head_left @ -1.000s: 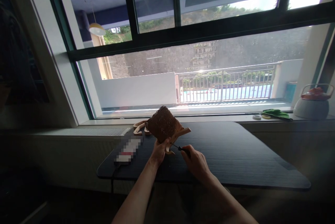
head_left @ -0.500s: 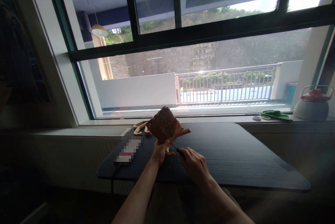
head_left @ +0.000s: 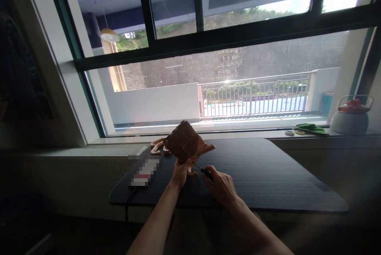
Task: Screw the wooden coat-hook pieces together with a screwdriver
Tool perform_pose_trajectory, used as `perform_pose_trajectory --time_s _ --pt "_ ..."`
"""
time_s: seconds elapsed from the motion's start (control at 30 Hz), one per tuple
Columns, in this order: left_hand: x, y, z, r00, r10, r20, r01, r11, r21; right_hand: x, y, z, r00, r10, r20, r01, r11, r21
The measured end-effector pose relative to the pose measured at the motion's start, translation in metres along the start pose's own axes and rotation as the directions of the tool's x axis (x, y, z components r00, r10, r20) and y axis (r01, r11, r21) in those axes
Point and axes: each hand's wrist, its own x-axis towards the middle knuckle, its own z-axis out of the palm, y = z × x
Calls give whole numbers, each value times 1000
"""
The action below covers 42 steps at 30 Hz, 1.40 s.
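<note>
My left hand (head_left: 180, 172) grips the lower edge of a brown speckled panel (head_left: 183, 142) fixed to light wooden parts (head_left: 205, 150), holding it tilted above the dark table (head_left: 268, 175). My right hand (head_left: 220, 185) is closed round a small black-handled screwdriver (head_left: 205, 172). Its thin tip points up and left at the wooden piece just below the panel, beside my left thumb.
More curved wooden pieces (head_left: 157, 146) lie behind the panel. A blurred flat object (head_left: 145, 172) lies at the table's left with a cable hanging off the edge. On the windowsill at right stand a white kettle with an orange lid (head_left: 350, 116), a green cloth (head_left: 311, 128) and tape rolls (head_left: 289, 132).
Both hands and the panel stay in nearly the same place. My right hand has shifted slightly on the screwdriver; the view has drifted a little.
</note>
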Motion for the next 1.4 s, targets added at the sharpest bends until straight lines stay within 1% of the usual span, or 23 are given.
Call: perform_pose_trajectory --time_s 0.13,0.2,0.27,0.33,0.43,0.53,0.63,0.7,0.83,0.9,0.97,1.03,1.13,1.2,1.27,1.3,1.33,1.4 --pt "2 -4 -2 1000 30 7 -30 1000 -7 -1 -2 2 993 -99 -65 95 994 -58" --pt "3 -7 -4 999 40 19 -40 999 -3 -1 -1 3 989 -124 -82 116 989 -88" --pt "4 -9 -5 998 49 27 -49 999 -3 -1 -1 4 989 -121 -90 116 992 -58" --pt "4 -10 -5 998 51 31 -50 999 -5 -1 0 3 993 -83 -84 85 996 19" --pt "4 -10 -5 998 37 47 -37 999 5 0 2 1 999 30 -41 -25 994 103" --pt "3 -10 -5 997 40 70 -41 999 9 2 4 0 991 134 17 -135 980 146" --pt "4 -10 -5 995 74 63 -77 996 40 3 5 0 986 165 35 -168 977 129" --pt "4 -11 -4 995 88 46 -91 994 59 2 4 1 991 131 -2 -131 989 62" --pt "3 -11 -2 995 96 10 -96 994 54 0 -1 3 996 -34 -80 29 998 -64" --pt "2 -11 0 995 100 0 -99 993 68 -1 -2 3 991 -93 -95 84 992 -95" --pt "1 -9 1 995 101 -5 -100 992 82 -1 -2 3 988 -107 -108 100 992 -74" --pt "0 -8 2 995 96 -1 -96 992 83 0 -1 3 991 -80 -111 81 997 1" --pt "-2 -6 2 996 89 14 -90 992 85 1 3 4 995 51 -85 -39 990 138" --pt "-3 -5 3 996 88 25 -90 991 97 4 8 5 989 145 -36 -130 956 262" --pt "-4 -5 3 995 91 33 -95 989 114 8 14 6 982 186 16 -177 905 388" --pt "-3 -5 4 995 94 29 -96 988 121 11 17 7 981 192 34 -188 886 425" --pt "-1 -6 5 996 92 15 -93 988 121 14 20 8 979 199 45 -198 880 432" --pt "7 -8 8 997 69 -25 -66 992 105 24 24 9 973 223 59 -229 902 365"
